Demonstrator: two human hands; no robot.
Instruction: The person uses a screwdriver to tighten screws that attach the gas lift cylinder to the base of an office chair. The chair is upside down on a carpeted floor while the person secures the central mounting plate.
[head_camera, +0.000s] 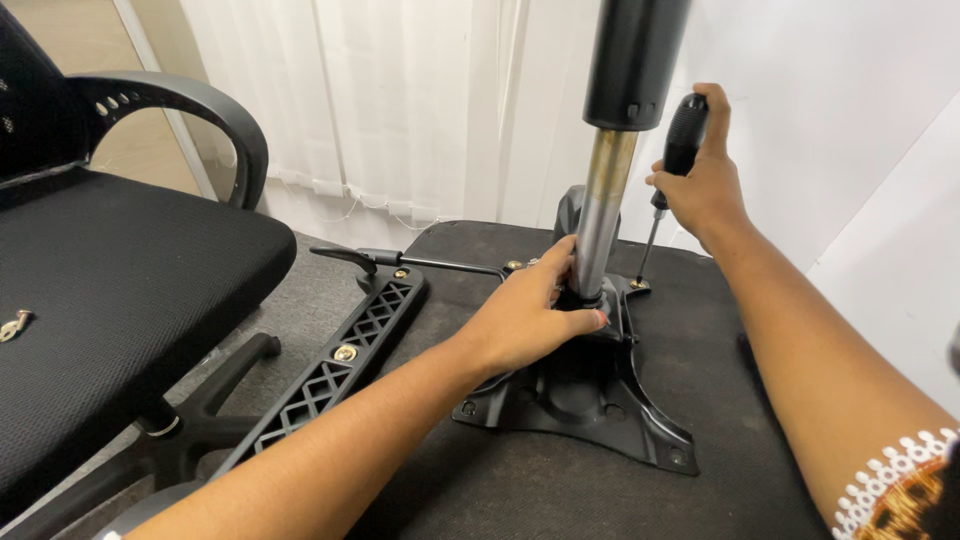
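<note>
Fabric, dark and coarse, covered the upturned seat (500, 480) that filled the near middle; a second office chair (110, 270) with mesh upholstery and a curved plastic armrest stood at the left, pale curtains (400, 100) and a white wall (850, 120) behind. On the seat's underside lay the black stamped-metal mechanism plate (590, 400), flared at its corners, and left of it a lattice-patterned plastic arm bracket (340, 365) fixed with brass-coloured bolts. From the plate rose the gas cylinder (605, 200), its long axis vertical, bare steel below and a black sleeve above. Your left hand (525, 320) was closed around the cylinder's base, thumb across the collar. Your right hand (705, 190), farther and to the right, gripped the black ribbed handle of a screwdriver (672, 170); its slim shaft pointed down and slightly left, tip on a screw (638, 285) at the plate's far right corner.
</note>
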